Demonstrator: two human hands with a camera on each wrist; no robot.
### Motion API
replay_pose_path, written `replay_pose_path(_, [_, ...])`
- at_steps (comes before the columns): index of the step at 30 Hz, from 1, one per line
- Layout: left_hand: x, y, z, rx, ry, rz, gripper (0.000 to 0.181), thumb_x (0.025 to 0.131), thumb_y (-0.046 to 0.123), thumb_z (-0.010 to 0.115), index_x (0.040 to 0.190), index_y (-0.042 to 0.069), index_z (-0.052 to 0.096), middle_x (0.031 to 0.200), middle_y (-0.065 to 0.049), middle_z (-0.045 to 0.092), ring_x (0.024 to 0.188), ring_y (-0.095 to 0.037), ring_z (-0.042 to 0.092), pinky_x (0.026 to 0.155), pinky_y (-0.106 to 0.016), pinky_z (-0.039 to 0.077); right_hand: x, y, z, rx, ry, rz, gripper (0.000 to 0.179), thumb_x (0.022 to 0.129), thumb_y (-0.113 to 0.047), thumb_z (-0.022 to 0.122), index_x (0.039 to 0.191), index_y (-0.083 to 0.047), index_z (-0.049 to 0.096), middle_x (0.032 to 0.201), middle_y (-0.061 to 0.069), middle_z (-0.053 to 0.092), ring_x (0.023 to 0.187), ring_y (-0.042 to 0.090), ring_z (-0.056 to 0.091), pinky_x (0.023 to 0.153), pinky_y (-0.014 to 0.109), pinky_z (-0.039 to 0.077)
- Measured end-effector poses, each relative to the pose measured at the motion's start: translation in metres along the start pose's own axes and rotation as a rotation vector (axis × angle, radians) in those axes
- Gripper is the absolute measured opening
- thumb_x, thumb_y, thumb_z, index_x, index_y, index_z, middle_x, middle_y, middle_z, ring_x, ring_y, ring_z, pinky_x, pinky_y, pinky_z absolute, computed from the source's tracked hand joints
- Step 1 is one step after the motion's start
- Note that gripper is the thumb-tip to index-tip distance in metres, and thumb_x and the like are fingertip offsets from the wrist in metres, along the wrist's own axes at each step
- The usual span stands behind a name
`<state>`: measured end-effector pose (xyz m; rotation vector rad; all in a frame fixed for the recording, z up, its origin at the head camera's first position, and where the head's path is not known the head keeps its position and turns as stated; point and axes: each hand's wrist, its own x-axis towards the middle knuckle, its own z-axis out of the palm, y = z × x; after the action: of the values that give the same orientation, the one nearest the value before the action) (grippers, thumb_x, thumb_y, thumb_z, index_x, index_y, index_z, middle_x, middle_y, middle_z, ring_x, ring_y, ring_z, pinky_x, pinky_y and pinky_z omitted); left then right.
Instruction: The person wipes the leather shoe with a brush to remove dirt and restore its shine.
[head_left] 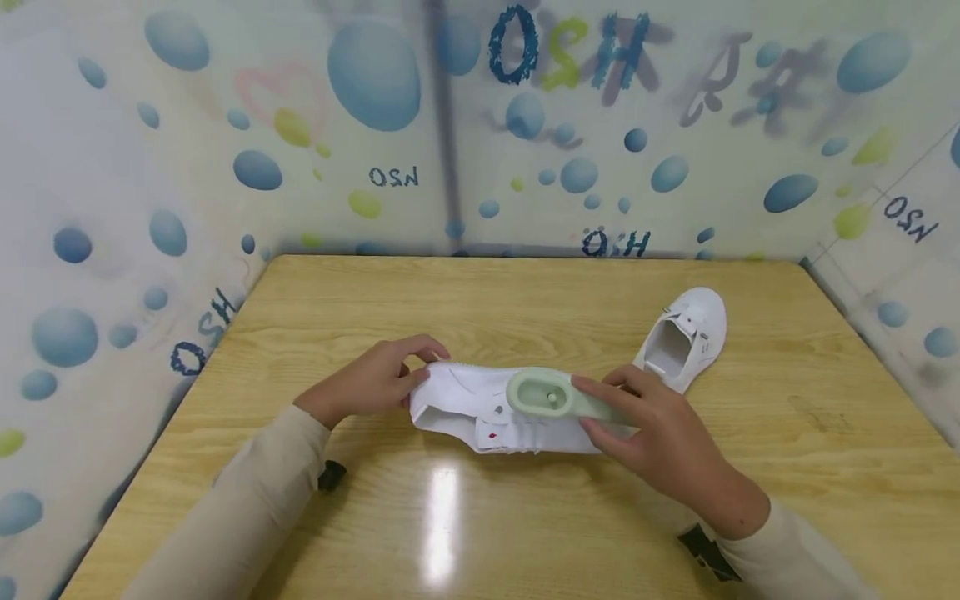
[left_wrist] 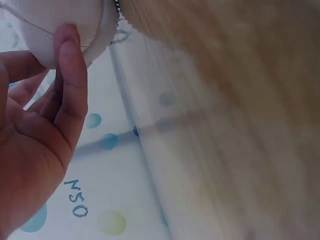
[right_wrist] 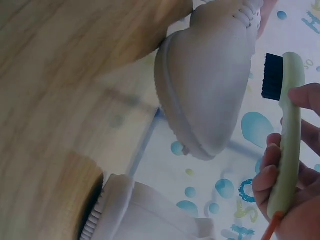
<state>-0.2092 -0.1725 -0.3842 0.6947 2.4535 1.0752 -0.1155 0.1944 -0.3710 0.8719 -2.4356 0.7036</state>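
A white lace-up shoe (head_left: 459, 385) lies on its side, toe to the right and opening toward me. My left hand (head_left: 375, 377) pinches its heel end between thumb and fingers; the left wrist view shows the fingertips on the white heel (left_wrist: 47, 22). In my right hand (head_left: 667, 437) is a light green brush (head_left: 540, 393), gripped by its handle over the shoe's front half. From the right wrist, the brush's short dark bristles (right_wrist: 272, 77) face the shoe's upper (right_wrist: 210, 75), with a visible gap between. An orange cord (right_wrist: 272, 225) hangs at the handle's end.
A second white shoe (head_left: 708, 321) stands at the back right, beyond my right hand. Both lie on a wooden table (head_left: 360, 300) with a backdrop (head_left: 480, 150) of blue and green spots behind and at its sides. Dark straps (head_left: 705, 550) show beneath the wrists.
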Motion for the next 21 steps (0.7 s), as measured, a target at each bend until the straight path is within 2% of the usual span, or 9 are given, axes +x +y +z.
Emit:
replay_pose_path(5, [0.005,0.000,-0.010,0.004,0.020,-0.063,0.033,0.104,0.009,0.049,0.137,0.014,0.048,0.130,-0.017,0.059,0.073,-0.020,0.067,0.061,-0.036,0.057,-0.001,-0.001,0.002,0.028,-0.013,-0.021,0.043,0.096,-0.049,0.060,0.126,-0.020,0.071,0.100,-0.001,0.062,0.082,0.007,0.052,0.068,0.010,0.043])
replay_pose_path(8, [0.007,0.000,-0.016,0.019,0.045,-0.090,0.033,0.104,0.008,0.048,0.137,0.013,0.047,0.131,-0.019,0.057,0.075,-0.021,0.068,0.061,-0.034,0.057,-0.001,-0.002,0.003,0.020,-0.023,-0.032,0.048,0.097,-0.054,0.051,0.125,-0.021,0.071,0.101,0.000,0.062,0.082,0.007,0.052,0.069,0.010,0.042])
replay_pose_path(11, [0.010,-0.002,-0.022,0.040,0.093,-0.118,0.033,0.104,0.007,0.047,0.136,0.015,0.049,0.131,-0.019,0.057,0.073,-0.022,0.068,0.059,-0.033,0.057,0.000,-0.002,0.004,0.021,-0.032,-0.030,0.042,0.096,-0.049,0.060,0.126,-0.021,0.070,0.102,-0.001,0.062,0.083,0.007,0.052,0.070,0.010,0.041])
replay_pose_path(15, [0.017,-0.006,-0.029,0.059,0.169,-0.170,0.032,0.103,0.009,0.048,0.134,0.017,0.051,0.131,-0.019,0.058,0.067,-0.024,0.067,0.058,-0.034,0.057,0.001,-0.002,0.005,0.041,-0.029,-0.029,0.042,0.085,-0.028,0.080,0.125,-0.021,0.071,0.101,-0.002,0.063,0.082,0.006,0.052,0.068,0.010,0.042])
replay_pose_path(17, [0.021,-0.009,-0.032,0.056,0.201,-0.193,0.031,0.103,0.009,0.047,0.132,0.017,0.052,0.131,-0.021,0.058,0.064,-0.024,0.067,0.058,-0.034,0.057,0.000,-0.002,0.005,0.049,-0.022,-0.033,0.048,0.079,-0.018,0.085,0.125,-0.020,0.071,0.100,-0.002,0.063,0.080,0.006,0.052,0.067,0.010,0.042])
replay_pose_path(21, [0.030,-0.016,-0.040,0.040,0.254,-0.232,0.030,0.101,0.008,0.046,0.128,0.017,0.055,0.131,-0.021,0.057,0.063,-0.023,0.066,0.059,-0.035,0.058,-0.002,-0.001,0.006,0.047,-0.020,-0.033,0.053,0.075,-0.013,0.087,0.125,-0.019,0.071,0.097,-0.002,0.062,0.077,0.006,0.051,0.064,0.012,0.042])
